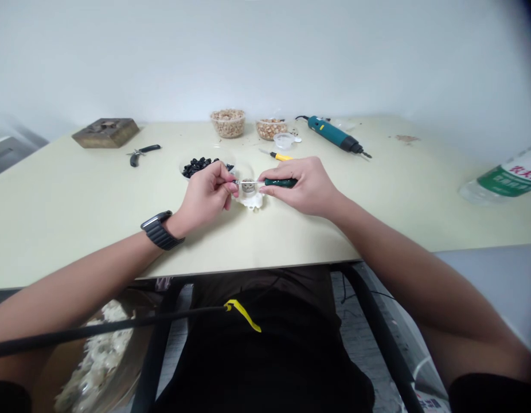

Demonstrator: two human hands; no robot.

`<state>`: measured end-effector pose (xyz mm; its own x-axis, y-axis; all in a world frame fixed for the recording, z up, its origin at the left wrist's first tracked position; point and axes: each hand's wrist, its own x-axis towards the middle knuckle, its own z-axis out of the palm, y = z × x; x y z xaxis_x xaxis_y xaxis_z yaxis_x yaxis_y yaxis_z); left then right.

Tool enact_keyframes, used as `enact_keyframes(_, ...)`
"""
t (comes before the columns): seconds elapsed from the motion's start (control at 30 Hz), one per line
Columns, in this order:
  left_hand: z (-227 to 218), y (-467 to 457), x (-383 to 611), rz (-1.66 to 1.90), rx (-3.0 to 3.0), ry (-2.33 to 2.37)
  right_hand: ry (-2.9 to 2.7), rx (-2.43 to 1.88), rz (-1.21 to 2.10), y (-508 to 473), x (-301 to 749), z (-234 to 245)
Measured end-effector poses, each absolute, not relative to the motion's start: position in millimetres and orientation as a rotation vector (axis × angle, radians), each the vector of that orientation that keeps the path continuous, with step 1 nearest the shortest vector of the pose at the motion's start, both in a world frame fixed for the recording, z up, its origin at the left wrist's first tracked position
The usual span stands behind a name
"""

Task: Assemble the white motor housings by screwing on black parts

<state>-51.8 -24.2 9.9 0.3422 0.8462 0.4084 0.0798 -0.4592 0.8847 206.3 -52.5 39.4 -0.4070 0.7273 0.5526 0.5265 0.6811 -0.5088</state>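
My right hand (306, 183) is closed round the dark green handle (281, 183) of a thin-shafted screwdriver. Its metal shaft (252, 183) points left toward my left hand (211, 186). With thumb and forefinger, my left hand pinches a small dark piece at the shaft's tip; the fingers hide most of it. Just behind the shaft stands a small round greyish container (248, 186). Beneath it lies a crumpled white piece (252, 202), perhaps tissue. A clear bowl (182, 170) holding black pieces (200, 166) sits beyond my left hand.
At the back stand clear tubs of pale bits (228, 124) and orange-brown bits (270, 128), beside a clear lid (284, 141). A yellow-handled tool (282, 156), a teal rotary tool (334, 135), pliers (140, 154), a wooden block (105, 133) and a bottle (502, 180) surround the work area.
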Motion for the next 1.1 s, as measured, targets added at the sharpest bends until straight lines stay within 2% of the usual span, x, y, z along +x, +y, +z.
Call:
enact_keyframes(0.2,10.5,-24.4,-49.6,1.218,1.778,0.815,-2.152,-1.089,0.306,-56.6,204.1,46.4)
enact_keyframes(0.47,12.1,-26.3,-50.5,1.203,1.823,0.881,-2.160,-1.025,0.260,-54.9,204.9,43.3)
enact_keyframes(0.9,11.9,-24.8,-49.5,1.191,1.775,0.829,-2.046,-0.945,0.453,-54.3,202.1,40.9)
enact_keyframes(1.1,14.7,-28.0,-48.5,1.195,1.783,0.836,-2.156,-1.091,0.477,-54.1,201.9,43.7)
